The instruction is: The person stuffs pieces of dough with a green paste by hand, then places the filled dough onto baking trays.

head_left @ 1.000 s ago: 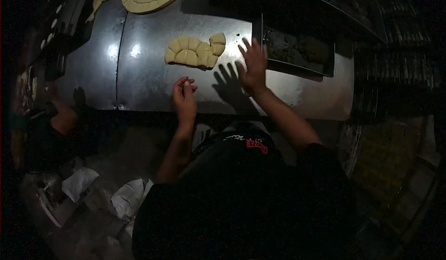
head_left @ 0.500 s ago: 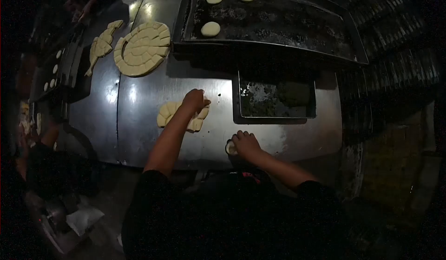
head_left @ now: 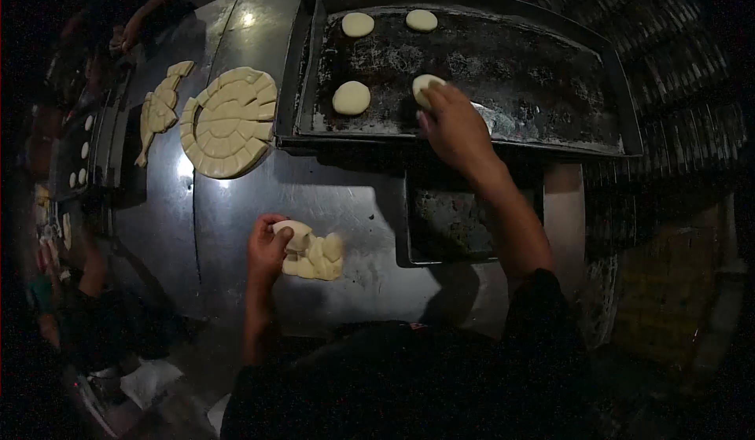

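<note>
My right hand point(head_left: 458, 129) is over the dark baking tray point(head_left: 519, 137), its fingers closed on a round dough piece point(head_left: 425, 86) at the tray's surface. Three other pale dough rounds lie in the tray, one of them the near-left round point(head_left: 351, 98). Lower on the metal table, my left hand point(head_left: 266, 250) pinches a dough piece point(head_left: 294, 234) between thumb and fingers. Just beneath and beside it lies a small slab of cut dough point(head_left: 318, 267), partly covered by that piece.
A large scored dough disc point(head_left: 232, 121) and a strip of dough pieces point(head_left: 161, 110) lie on the table point(head_left: 259, 196) at left. A smaller pan point(head_left: 448, 220) sits below the big tray. Racks point(head_left: 668, 110) stand at right. Other people's hands show at the top and left.
My right hand has moved up from the table's near edge to the tray with a dough round. My left hand has shifted left and down, lifting a piece from the slab.
</note>
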Demonstrator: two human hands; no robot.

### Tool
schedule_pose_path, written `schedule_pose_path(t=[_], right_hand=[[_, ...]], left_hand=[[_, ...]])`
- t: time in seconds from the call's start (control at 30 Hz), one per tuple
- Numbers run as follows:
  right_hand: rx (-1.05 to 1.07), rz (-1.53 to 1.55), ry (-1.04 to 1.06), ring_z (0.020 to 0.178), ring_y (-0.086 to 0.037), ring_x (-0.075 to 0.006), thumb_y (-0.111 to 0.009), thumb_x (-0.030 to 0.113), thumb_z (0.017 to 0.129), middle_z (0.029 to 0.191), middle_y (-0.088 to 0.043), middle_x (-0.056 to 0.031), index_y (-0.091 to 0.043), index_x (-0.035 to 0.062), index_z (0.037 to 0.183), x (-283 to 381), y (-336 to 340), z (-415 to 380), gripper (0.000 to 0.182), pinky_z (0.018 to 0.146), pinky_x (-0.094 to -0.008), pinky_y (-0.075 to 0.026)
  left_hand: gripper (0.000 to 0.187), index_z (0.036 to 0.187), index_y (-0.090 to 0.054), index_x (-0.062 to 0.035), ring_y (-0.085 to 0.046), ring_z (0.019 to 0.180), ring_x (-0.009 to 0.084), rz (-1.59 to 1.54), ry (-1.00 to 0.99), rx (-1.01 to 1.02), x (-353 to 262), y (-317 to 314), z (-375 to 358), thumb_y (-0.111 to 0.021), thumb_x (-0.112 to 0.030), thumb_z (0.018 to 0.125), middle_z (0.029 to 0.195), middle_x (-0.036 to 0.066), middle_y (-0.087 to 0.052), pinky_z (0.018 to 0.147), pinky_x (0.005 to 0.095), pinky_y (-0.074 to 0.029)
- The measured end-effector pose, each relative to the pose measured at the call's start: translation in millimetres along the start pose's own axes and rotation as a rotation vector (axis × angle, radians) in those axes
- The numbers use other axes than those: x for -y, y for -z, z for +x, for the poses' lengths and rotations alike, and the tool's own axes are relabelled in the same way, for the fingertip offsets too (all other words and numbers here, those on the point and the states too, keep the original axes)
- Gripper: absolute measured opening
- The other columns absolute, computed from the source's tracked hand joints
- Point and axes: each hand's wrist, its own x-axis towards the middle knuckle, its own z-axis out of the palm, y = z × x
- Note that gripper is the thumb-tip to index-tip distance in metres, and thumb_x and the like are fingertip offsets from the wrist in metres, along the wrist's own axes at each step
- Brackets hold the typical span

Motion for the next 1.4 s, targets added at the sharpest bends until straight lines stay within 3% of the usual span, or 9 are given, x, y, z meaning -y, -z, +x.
schedule_pose_path(t=[0.03,0.07,0.13,0.27,0.67,0.87,1.03,1.27,1.4], right_hand=[[0.741,0.088,-0.387,0.11,-0.053,-0.0337,-0.063,0.017,0.083,0.111,-0.058,-0.0192,-0.053,0.0012,0.115,13.0,18.6,22.3,0.037,0.09,-0.0456,-0.045],[0.738,0.091,-0.387,0.11,-0.053,-0.0337,-0.063,0.017,0.083,0.111,-0.058,-0.0192,-0.053,0.0012,0.115,21.7,15.9,14.0,0.037,0.09,-0.0456,-0.045],[0.149,0.2,0.068,0.109,-0.054,-0.029,-0.062,0.015,0.084,0.117,-0.056,-0.018,-0.056,0.0036,0.115,49.0,17.7,-25.5,0.033,0.089,-0.0412,-0.047],[0.299,1.316,0.036,0.103,-0.054,-0.0212,-0.068,0.013,0.083,0.119,-0.052,-0.0145,-0.056,0.0022,0.115,150.2,40.4,-110.4,0.036,0.084,-0.0336,-0.048],[-0.607,0.869,0.148,0.049,-0.053,-0.013,-0.061,0.016,0.089,0.06,-0.056,-0.0067,-0.048,-0.0002,0.082,214.6,51.2,-188.1,0.022,0.042,-0.027,-0.041],[0.121,0.983,-0.074,0.047,-0.057,-0.0267,-0.055,0.022,0.092,0.056,-0.055,-0.0147,-0.045,0.0017,0.079,196.6,96.1,-212.5,0.026,0.045,-0.0346,-0.042],[-0.017,0.32,-0.035,0.067,-0.057,-0.0282,-0.065,0.015,0.079,0.075,-0.055,-0.0088,-0.056,0.004,0.081,183.8,75.1,-221.7,0.014,0.059,-0.0387,-0.045],[0.131,0.728,-0.229,0.12,-0.047,-0.0368,-0.052,-0.003,0.076,0.126,-0.052,-0.0209,-0.055,-0.0022,0.117,101.0,7.9,-276.7,0.042,0.101,-0.0393,-0.04],[-0.061,0.118,-0.545,0.095,-0.059,-0.0404,-0.059,0.003,0.08,0.107,-0.059,-0.0257,-0.055,-0.0062,0.113,-38.8,-17.5,-269.5,0.035,0.084,-0.0432,-0.048]], left_hand=[[0.03,0.101,-0.052,-0.0024,-0.058,0.082,0.018,-0.353,-0.027,-0.056,-8.8,3.5,-6.4,-0.068,-0.015,0.08,0.093,0.008,-0.058,0.075,0.0315,-0.049],[0.03,0.101,-0.052,-0.0024,-0.058,0.082,0.018,-0.349,-0.029,-0.056,-11.6,7.7,-12.7,-0.068,-0.015,0.08,0.093,0.008,-0.058,0.075,0.0315,-0.049],[0.029,0.104,-0.05,-0.003,-0.055,0.09,0.0186,-0.469,-0.28,0.058,-15.9,9.5,-25.5,-0.066,-0.01,0.081,0.098,0.009,-0.055,0.081,0.0325,-0.047],[0.029,0.099,-0.05,-0.0024,-0.053,0.094,0.0188,-0.313,-0.49,0.092,-28.5,-36.8,-52.8,-0.063,-0.026,0.088,0.097,0.011,-0.055,0.084,0.0323,-0.046],[0.056,0.064,-0.045,-0.0052,-0.043,0.052,0.0116,-0.434,-0.847,-0.274,-48.3,-98.3,-113.9,-0.047,-0.054,0.091,0.058,0.002,-0.043,0.048,0.0255,-0.038],[0.059,0.057,-0.039,-0.0108,-0.04,0.05,0.0089,-0.586,-0.351,-0.231,-8.8,-91.2,-130.5,-0.043,-0.06,0.089,0.055,-0.001,-0.043,0.048,0.0233,-0.034],[0.069,0.131,-0.039,-0.0018,-0.055,0.065,0.0144,-0.846,0.205,0.202,2.5,-110.4,-124.7,-0.039,-0.058,0.091,0.081,0.002,-0.057,0.061,0.0298,-0.049],[0.042,0.121,-0.051,-0.002,-0.06,0.09,0.0178,-0.819,0.26,0.038,63.1,-130.3,-85.1,-0.042,-0.036,0.098,0.104,0.009,-0.06,0.076,0.0295,-0.05],[0.036,0.119,-0.052,0.0001,-0.059,0.1,0.0205,-0.642,0.41,-0.041,70.3,-120.1,-73.0,-0.039,-0.027,0.1,0.109,0.01,-0.06,0.085,0.0332,-0.049]])
